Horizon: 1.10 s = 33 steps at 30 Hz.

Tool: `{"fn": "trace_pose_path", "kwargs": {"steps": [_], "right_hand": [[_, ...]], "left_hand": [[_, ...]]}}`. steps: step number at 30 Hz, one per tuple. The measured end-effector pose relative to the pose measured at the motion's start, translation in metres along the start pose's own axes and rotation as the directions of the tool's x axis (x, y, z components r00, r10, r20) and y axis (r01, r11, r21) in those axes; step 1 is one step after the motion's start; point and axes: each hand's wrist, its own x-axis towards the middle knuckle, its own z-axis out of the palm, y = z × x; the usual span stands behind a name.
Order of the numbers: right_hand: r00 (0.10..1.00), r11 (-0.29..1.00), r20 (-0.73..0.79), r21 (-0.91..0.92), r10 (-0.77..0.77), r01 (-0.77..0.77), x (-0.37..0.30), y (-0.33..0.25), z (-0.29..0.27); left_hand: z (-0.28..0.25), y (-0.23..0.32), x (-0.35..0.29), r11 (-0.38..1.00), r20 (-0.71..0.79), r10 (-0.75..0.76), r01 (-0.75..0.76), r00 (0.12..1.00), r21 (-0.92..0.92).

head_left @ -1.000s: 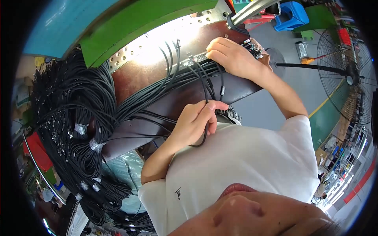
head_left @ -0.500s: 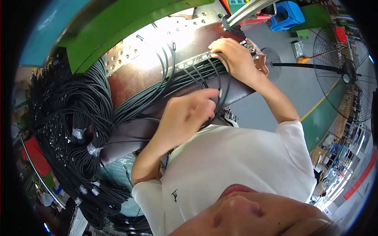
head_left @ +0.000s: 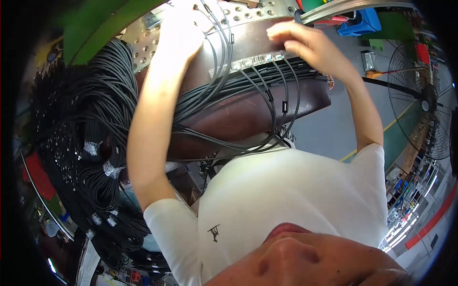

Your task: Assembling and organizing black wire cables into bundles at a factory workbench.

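Note:
My left hand (head_left: pixel 180 40) reaches to the far side of the work surface, under the bright light. Glare washes out its fingers, so I cannot tell whether it holds anything. My right hand (head_left: pixel 307 45) hovers above the right part of the surface, fingers loosely stretched, nothing in them. Just below it lies a narrow metal strip (head_left: pixel 245 63) with cable ends seated along it. Several black cables (head_left: pixel 260 78) hang from the strip toward me, some with small black labels (head_left: pixel 285 106). Other cables (head_left: pixel 220 40) rise over the strip's left part toward the lit area.
Large bundles of black cable (head_left: pixel 102 97) hang at the left, some tied with clear wrap (head_left: pixel 112 170). A perforated metal plate (head_left: pixel 234 18) runs along the back, with a green panel (head_left: pixel 95 28) at upper left. At right stand a fan (head_left: pixel 420 102) and a blue stool (head_left: pixel 360 23).
My left hand has left the cable near my body and moved up and away to the lit area. My right hand has lifted off the strip. The cable now hangs from the strip.

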Motion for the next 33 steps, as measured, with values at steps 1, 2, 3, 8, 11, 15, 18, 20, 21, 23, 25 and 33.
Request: {"fn": "trace_pose_path", "kwargs": {"steps": [1, 2, 3, 8, 11, 15, 18, 20, 21, 23, 25, 33], "right_hand": [[0.996, 0.999, -0.082, 0.023, -0.029, 0.031, 0.02, -0.002, 0.001], [0.984, 0.987, -0.124, -0.08, 0.131, -0.142, 0.042, 0.01, 0.004], [0.938, 0.93, -0.19, -0.174, 0.289, -0.322, 0.063, 0.025, 0.004], [0.968, 0.992, -0.226, 0.084, 0.112, -0.095, 0.131, 0.04, 0.002], [0.961, 0.995, -0.259, 0.066, 0.092, -0.077, 0.138, 0.034, 0.012], [0.942, 0.994, -0.319, 0.022, 0.104, -0.103, 0.122, 0.027, 0.024], [0.932, 0.995, -0.351, -0.003, 0.088, -0.095, 0.128, 0.021, 0.035], [0.932, 0.997, -0.358, -0.022, 0.062, -0.075, 0.136, 0.019, 0.04], [0.931, 0.997, -0.362, -0.028, 0.052, -0.066, 0.14, 0.016, 0.042], [0.939, 0.991, -0.333, -0.069, 0.084, -0.114, 0.145, 0.003, 0.057], [0.935, 0.956, -0.352, -0.286, -0.04, -0.067, 0.146, 0.008, 0.054], [0.972, 0.995, -0.234, -0.095, -0.017, -0.005, 0.075, -0.002, 0.036]], "left_hand": [[0.022, 0.004, 0.008, 0.723, 0.046, 0.117, -0.053, 0.992, -0.689], [0.041, 0.012, 0.017, 0.048, -0.004, 0.239, -0.016, 0.971, -0.999], [0.052, 0.019, 0.025, -0.65, -0.119, 0.298, 0.11, 0.947, -0.752], [0.019, 0.061, 0.001, -0.02, 0.265, -0.245, 0.268, 0.933, -0.963], [0.01, 0.088, 0.001, -0.005, 0.237, -0.307, 0.247, 0.922, -0.969], [-0.005, 0.103, -0.013, 0.0, 0.23, -0.348, 0.245, 0.909, -0.97], [-0.014, 0.115, -0.042, -0.147, 0.341, -0.348, 0.309, 0.873, -0.94], [-0.01, 0.138, -0.055, -0.155, 0.417, -0.36, 0.388, 0.834, -0.909], [-0.001, 0.147, -0.056, -0.097, 0.389, -0.432, 0.387, 0.814, -0.917], [-0.004, 0.138, -0.065, -0.278, 0.413, -0.229, 0.348, 0.881, -0.895], [-0.02, 0.139, -0.098, -0.21, 0.414, -0.333, 0.361, 0.847, -0.909], [-0.244, 0.053, -0.203, 0.807, -0.666, -0.588, 0.273, 0.46, -0.524]]}}
